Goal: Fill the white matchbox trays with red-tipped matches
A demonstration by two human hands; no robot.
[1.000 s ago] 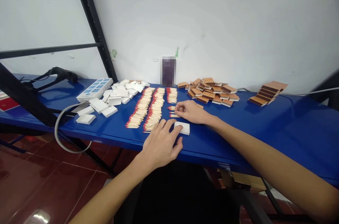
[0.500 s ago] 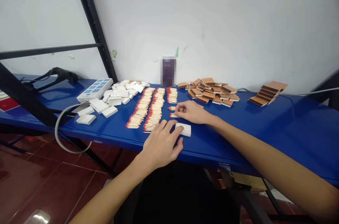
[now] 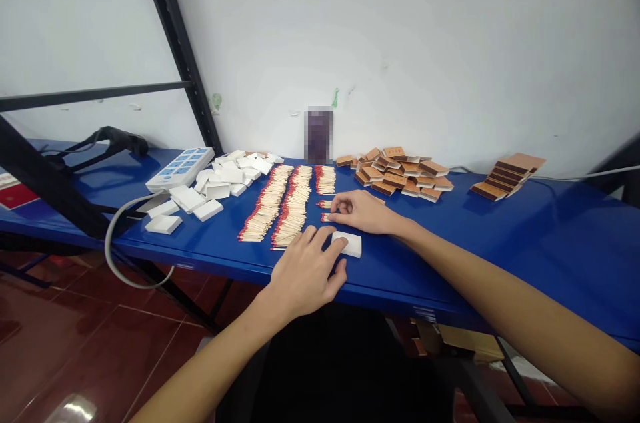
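Right hand [image 3: 363, 211]: fingers curled at small match bundles [image 3: 325, 217]; whether they grip any cannot be told. Left hand [image 3: 305, 273]: thumb and fingers apart, forefinger at a white tray [image 3: 351, 246] on the blue surface [image 3: 505, 243]. Beyond: longer match rows [image 3: 291, 206], heaped brown sleeves [image 3: 396, 180].

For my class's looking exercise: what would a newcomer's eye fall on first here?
Probably two long rows of red-tipped matches, midway along the blue table. White boxes are heaped to their left, brown matchbox sleeves to their right. Nearer the viewer, the left hand touches another white box.
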